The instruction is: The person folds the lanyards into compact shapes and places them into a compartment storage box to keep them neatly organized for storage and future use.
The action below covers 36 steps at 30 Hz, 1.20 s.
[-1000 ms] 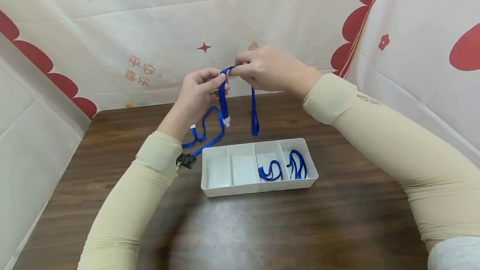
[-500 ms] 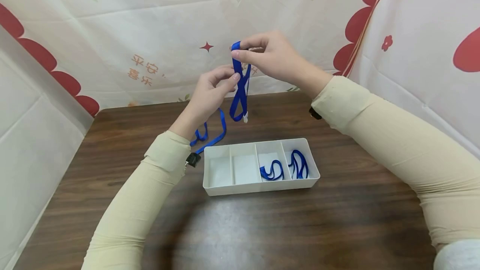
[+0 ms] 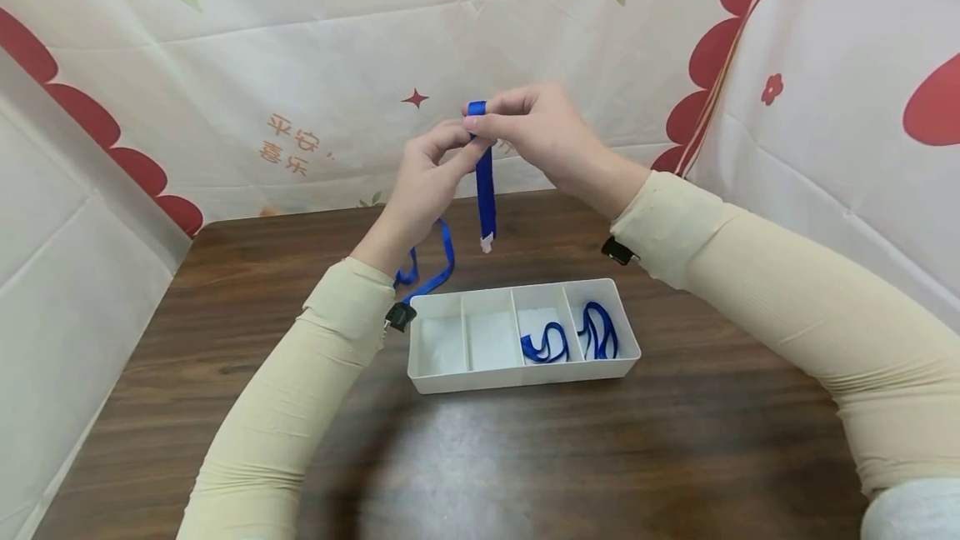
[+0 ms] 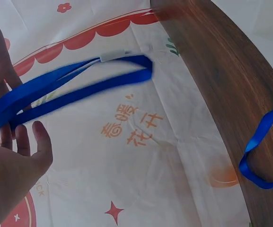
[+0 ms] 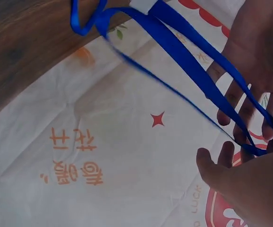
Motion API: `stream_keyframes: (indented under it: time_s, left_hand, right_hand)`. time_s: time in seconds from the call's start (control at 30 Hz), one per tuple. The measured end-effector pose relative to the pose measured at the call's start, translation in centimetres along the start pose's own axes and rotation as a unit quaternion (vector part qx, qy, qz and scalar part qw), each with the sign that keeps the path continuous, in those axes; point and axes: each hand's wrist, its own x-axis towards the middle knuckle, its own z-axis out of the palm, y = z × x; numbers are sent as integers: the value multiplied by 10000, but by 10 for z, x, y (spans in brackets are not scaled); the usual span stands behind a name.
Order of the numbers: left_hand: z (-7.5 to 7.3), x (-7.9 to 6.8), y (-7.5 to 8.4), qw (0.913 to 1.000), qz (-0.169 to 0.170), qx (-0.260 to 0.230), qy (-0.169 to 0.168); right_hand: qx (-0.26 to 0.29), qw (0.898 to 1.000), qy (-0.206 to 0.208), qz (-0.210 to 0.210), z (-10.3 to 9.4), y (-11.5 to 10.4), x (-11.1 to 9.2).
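Observation:
A folded blue lanyard (image 3: pixel 486 190) hangs above the table between my two hands, its white plastic buckle (image 3: pixel 487 243) at the lower end. My right hand (image 3: pixel 558 132) pinches the upper fold between thumb and index finger. Just below, my left hand (image 3: pixel 431 177) pinches the same band, its fingertips right beside the right thumb. In the left wrist view, the lanyard (image 4: pixel 89 93) shows as long loops reaching away from both hands. From the right wrist, several strands of the lanyard (image 5: pixel 188 66) run together at the fingers.
On the wooden table (image 3: pixel 247 340) stands a white divided box (image 3: pixel 517 377). Its two right-hand compartments hold coiled blue lanyards (image 3: pixel 598 330). Another blue lanyard (image 3: pixel 448 252) lies loose behind the left wrist. A printed cloth (image 3: pixel 337 65) hangs along the back.
The hanging loops, crossed half a second ago, now line up as one narrow band. My left hand has slid up to my right fingers, and the right hand has dropped slightly.

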Motion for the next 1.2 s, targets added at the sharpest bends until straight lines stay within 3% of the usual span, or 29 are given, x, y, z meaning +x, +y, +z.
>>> stream_keyframes:
  time_s: [0.2, 0.4, 0.7, 0.87, 1.0, 1.2]
  left_hand:
    - [1, 0, 1, 9995, -253, -130, 107]
    - [2, -1, -1, 9986, -34, -191, 495]
    - [11, 1, -1, 9976, -80, -284, 631]
    - [15, 3, 0, 9971, 132, -237, 709]
    - [14, 3, 0, 9980, 174, -129, 600]
    - [14, 2, -1, 9995, -161, -257, -10]
  right_hand:
    - [390, 9992, -24, -50, 1, 7, -2]
    - [583, 9982, 135, -66, 1, 8, -1]
    - [889, 9959, 77, 118, 6, 5, -2]
    - [931, 9955, 84, 157, 11, 5, -2]
    - [848, 9962, 116, 167, 11, 6, -2]
    - [893, 9958, 145, 124, 12, 7, -2]
